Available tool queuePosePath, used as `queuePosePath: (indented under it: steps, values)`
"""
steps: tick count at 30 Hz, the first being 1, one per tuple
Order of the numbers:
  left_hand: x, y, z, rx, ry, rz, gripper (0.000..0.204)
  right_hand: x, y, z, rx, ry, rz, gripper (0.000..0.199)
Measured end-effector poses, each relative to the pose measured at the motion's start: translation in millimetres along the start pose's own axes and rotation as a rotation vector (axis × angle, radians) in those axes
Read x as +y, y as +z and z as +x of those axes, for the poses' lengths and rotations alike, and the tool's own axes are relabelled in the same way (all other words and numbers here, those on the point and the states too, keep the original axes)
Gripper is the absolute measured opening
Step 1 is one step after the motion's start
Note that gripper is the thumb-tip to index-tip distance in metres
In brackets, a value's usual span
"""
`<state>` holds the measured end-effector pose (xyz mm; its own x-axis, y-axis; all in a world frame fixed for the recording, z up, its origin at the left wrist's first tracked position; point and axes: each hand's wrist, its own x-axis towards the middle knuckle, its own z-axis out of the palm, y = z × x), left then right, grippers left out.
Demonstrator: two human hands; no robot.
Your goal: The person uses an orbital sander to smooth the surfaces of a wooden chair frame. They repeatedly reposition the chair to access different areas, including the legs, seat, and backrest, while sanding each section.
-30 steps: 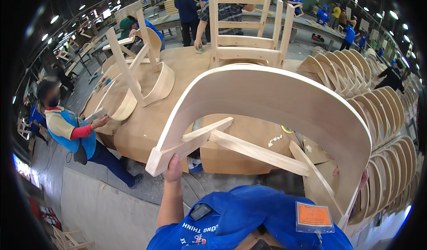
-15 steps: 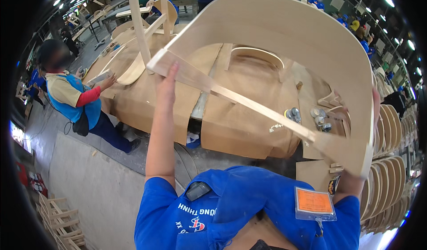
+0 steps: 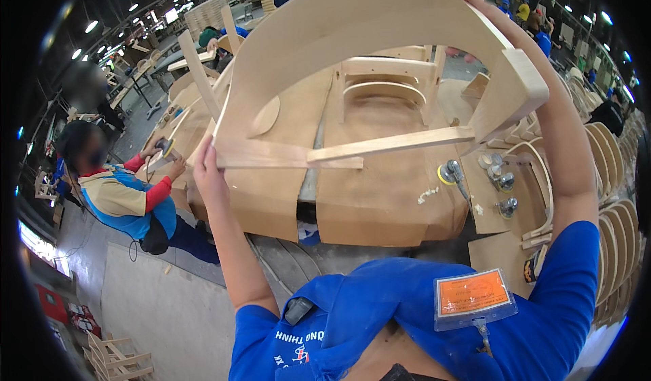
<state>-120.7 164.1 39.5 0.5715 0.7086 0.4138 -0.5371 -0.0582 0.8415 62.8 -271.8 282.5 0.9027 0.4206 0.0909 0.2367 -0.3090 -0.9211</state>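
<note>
Brown sheeting covered the broad worktable [image 3: 386, 208] in a long, lamp-lit workshop. Over it, the left hand [image 3: 208, 169] pinched the left end of a pale, U-curved wooden frame [image 3: 352, 18], while the right hand [image 3: 478, 8] clasped the rim at its upper right, arm stretched out. Between them ran the frame's straight, pale wooden crossbar [image 3: 393, 143]. Half a second earlier the right end had sat low; now it was raised and the right grip was up on the rim, so the piece seemed to be mid-turn, steadied by both hands. Just beyond the left hand, upturned pale wooden legs [image 3: 199, 75] narrowed the swing (a co-worker in a blue vest [image 3: 132, 208] stood on that side, too). Left of the right forearm lay a yellow-rimmed disc sander [image 3: 453, 170]; beyond that forearm, stacked curved wooden pieces [image 3: 614, 208] bounded the right. Grey floor [image 3: 163, 306] stretched left of the left forearm.
</note>
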Motion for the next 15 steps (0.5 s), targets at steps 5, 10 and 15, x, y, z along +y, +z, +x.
queuePosePath:
  steps: [5, 10, 15]
  values:
    - [16.8, -27.3, -73.7, -0.213, -0.163, -0.343, 0.06, 6.6, -9.8, -13.5, 0.011, 0.08, 0.083, 0.035]
    - [-34.1, -52.7, -96.0, -0.174, -0.644, -0.2, 0.061, 33.9, -19.0, -49.3, 0.026, 0.093, 0.126, 0.031]
    - [-144.0, -14.9, -156.4, -0.474, -1.377, -0.345, 0.056, 52.2, -10.9, -80.7, -0.049, 0.066, 0.152, 0.03]
